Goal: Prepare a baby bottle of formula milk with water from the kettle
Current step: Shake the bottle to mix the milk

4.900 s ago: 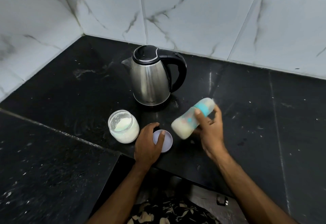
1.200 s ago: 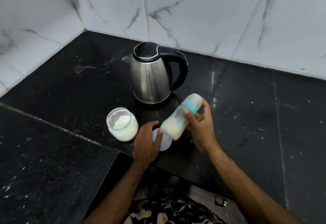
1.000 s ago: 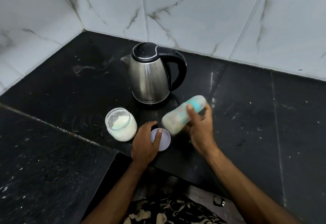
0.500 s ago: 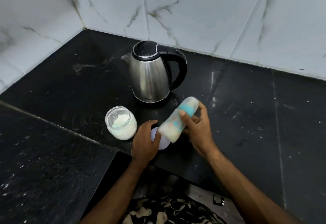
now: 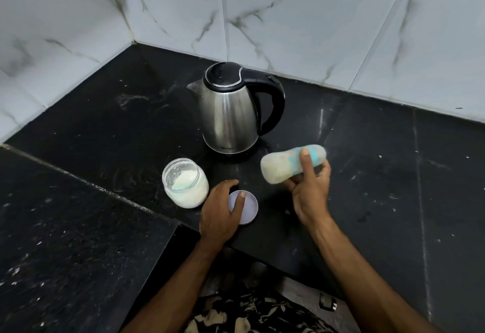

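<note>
My right hand (image 5: 308, 193) grips a baby bottle (image 5: 284, 164) with a teal collar and milky liquid inside. The bottle lies almost sideways above the counter and is motion-blurred. My left hand (image 5: 219, 209) rests on the counter with its fingers on a pale round lid (image 5: 248, 208). An open glass jar (image 5: 185, 185) of white formula powder stands just left of that hand. A steel kettle (image 5: 228, 112) with a black lid and handle stands behind, lid closed.
The black stone counter (image 5: 393, 175) forms a corner, with white marble tiles (image 5: 301, 23) behind and to the left. A lower counter section (image 5: 65, 240) lies at front left. The counter's front edge runs just under my wrists.
The bottle in my right hand keeps swinging back and forth, tilted nearly flat and blurred; it is now further right. My left hand stays on the lid.
</note>
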Motion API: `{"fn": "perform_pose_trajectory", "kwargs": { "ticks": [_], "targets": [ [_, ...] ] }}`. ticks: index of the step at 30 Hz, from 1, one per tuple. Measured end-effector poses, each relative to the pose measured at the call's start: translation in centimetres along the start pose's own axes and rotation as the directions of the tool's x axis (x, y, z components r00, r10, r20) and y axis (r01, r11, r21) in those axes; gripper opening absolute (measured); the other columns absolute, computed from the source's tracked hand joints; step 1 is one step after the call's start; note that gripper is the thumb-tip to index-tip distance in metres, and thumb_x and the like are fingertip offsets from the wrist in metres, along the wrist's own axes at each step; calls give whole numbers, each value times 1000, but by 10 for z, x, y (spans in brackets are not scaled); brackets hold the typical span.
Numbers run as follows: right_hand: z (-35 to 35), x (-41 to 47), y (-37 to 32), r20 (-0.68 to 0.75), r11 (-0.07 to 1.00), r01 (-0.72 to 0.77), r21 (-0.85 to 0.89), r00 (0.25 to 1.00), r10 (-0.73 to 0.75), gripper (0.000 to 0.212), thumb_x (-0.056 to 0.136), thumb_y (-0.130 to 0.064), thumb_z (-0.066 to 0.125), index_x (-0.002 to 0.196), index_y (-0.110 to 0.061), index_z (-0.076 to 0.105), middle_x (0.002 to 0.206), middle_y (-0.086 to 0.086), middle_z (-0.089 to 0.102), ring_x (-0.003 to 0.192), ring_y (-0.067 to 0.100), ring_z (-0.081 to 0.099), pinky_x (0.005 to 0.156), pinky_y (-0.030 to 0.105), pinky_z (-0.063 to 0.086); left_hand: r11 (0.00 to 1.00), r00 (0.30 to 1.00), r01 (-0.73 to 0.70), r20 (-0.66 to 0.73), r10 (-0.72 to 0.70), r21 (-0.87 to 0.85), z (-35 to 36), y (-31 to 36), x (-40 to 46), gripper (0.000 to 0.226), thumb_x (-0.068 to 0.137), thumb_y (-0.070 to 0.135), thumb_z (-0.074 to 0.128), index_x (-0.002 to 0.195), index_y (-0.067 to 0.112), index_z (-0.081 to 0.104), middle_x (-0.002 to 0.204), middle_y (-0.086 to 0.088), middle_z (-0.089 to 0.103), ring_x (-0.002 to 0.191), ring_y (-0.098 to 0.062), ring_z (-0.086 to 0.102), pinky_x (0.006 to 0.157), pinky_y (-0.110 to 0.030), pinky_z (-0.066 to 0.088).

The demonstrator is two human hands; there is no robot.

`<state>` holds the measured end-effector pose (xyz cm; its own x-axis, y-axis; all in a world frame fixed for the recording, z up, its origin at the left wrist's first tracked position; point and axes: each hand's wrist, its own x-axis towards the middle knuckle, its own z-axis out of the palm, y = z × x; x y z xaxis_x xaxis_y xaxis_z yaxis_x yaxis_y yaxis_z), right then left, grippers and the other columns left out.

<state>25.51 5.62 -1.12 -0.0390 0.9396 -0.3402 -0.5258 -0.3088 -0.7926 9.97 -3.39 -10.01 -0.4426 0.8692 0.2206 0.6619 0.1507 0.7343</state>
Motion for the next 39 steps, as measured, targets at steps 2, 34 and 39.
{"fn": "perform_pose_trajectory", "kwargs": {
  "ticks": [2, 34, 39],
  "targets": [
    [-1, -11, 8, 121, 992, -13, -124, 992, 28, 60, 84, -29, 72, 135, -22, 41, 120, 12, 62, 103, 28, 68, 70, 44, 59, 1000, 1000, -3, 15, 3, 0, 0, -3, 1, 49, 89, 50, 47, 124, 19, 61, 123, 7, 64, 113, -9, 57, 95, -21, 41],
    [-2, -3, -2, 27, 998, 49, -39, 998, -48, 53, 90, -19, 67, 135, -19, 39, 101, -5, 70, 92, 19, 70, 66, 41, 61, 1000, 1000, 2, 10, -2, 14, 0, 0, 0, 48, 91, 52, 44, 123, 20, 61, 122, 8, 64, 113, -9, 57, 94, -15, 35],
    [-7, -27, 10, 364, 924, 105, -367, 931, 39, 68, 73, -20, 75, 132, -27, 42, 114, 7, 65, 98, 22, 70, 72, 40, 61, 1000, 998, 28, 64, -28, -7, -2, -1, 3, 57, 83, 56, 46, 126, 20, 61, 127, 6, 62, 117, -11, 55, 98, -28, 43]
  ]
}}
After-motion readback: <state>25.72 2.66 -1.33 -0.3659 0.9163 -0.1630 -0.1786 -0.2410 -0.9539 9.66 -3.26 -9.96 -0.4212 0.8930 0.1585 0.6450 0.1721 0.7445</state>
